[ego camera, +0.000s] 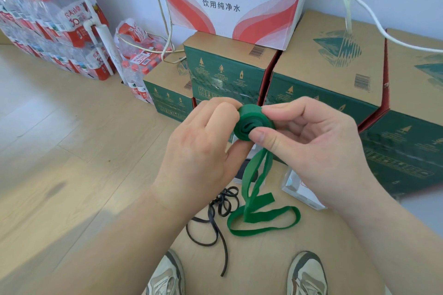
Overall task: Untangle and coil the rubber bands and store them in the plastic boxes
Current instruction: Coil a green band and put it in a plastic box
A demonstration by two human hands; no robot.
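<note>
I am midway through winding the green band [254, 124], my left hand [201, 148] cupping the coil and my right hand [309, 146] pinching its edge, while its loose tail lies on the floor [72, 163], to be fed in next under even tension.

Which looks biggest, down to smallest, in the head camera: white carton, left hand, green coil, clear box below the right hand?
1. white carton
2. left hand
3. green coil and clear box look alike; the right hand hides part of the box, so no ranking.
</note>
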